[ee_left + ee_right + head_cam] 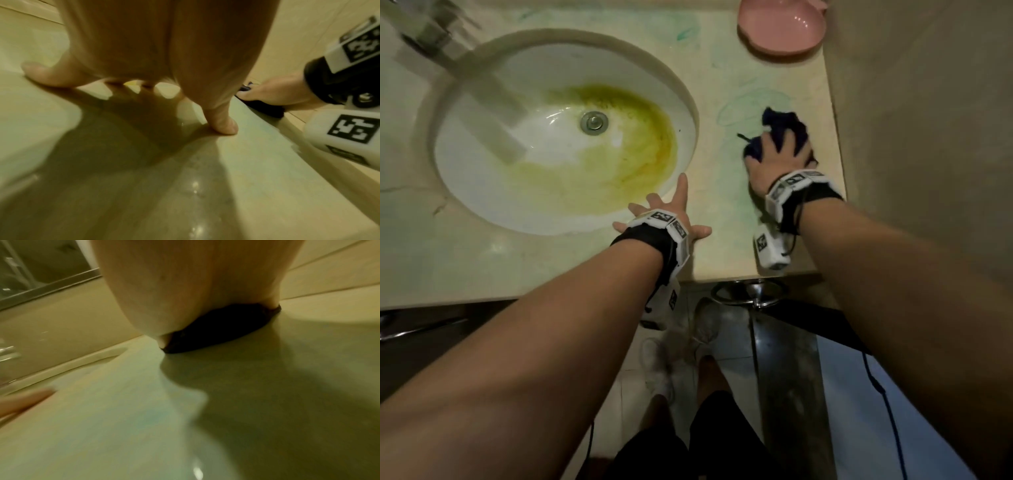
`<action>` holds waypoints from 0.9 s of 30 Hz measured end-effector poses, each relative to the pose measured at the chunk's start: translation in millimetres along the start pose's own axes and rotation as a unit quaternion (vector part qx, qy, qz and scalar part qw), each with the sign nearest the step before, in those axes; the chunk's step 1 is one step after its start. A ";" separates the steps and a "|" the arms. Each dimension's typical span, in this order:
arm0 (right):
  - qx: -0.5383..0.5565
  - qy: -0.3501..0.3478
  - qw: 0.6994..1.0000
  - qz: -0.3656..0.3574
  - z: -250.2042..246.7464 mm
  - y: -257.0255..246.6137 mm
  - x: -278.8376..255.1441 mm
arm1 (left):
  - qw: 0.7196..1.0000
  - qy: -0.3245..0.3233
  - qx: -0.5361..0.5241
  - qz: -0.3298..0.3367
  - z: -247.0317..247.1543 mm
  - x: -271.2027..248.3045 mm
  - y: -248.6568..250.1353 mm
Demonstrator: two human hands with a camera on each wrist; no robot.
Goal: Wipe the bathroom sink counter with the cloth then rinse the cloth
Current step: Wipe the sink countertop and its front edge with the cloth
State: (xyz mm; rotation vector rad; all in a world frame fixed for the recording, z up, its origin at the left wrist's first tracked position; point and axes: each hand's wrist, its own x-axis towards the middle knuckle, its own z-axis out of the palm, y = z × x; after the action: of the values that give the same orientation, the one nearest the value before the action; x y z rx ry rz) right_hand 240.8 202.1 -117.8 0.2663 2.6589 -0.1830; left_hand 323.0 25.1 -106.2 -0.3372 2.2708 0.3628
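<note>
Cloth (787,132), dark and bunched, lay near the counter's (726,246) right edge, pressed flat under the right hand (779,159) with fingers spread wide. Nearer the front edge, the left hand (671,219) rested on the counter beside the sink (482,178), fingers splayed and holding nothing. At the far right corner sat a pink bowl (782,29).

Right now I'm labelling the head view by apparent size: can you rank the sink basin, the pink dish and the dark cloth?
1. sink basin, clearly largest.
2. pink dish, partly cut off by the frame.
3. dark cloth, smallest showing, though the right hand pressing it hides part.
</note>
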 end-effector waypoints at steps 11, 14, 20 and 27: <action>-0.002 0.014 1.000 -0.026 7.1 31.5 -23.4 | 1.000 -0.008 -0.008 0.001 -2.6 -4.3 -1.4; 0.004 0.003 1.000 -0.013 -3.4 -4.1 5.7 | 1.000 -0.008 -0.004 0.000 -2.0 -4.3 0.4; -0.047 0.003 0.989 -0.141 21.6 -22.1 -53.7 | 1.000 -0.009 -0.012 0.006 -4.1 -7.1 2.1; 0.001 0.013 0.998 -0.053 -0.4 8.8 -2.6 | 1.000 -0.004 -0.001 0.004 -3.7 -10.6 -0.1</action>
State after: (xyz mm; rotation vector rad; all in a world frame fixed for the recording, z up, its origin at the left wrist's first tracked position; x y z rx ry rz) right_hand 244.9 210.3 -117.0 0.1287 2.7009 -0.2175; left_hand 327.5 24.9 -95.9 -0.3278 2.2655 0.3706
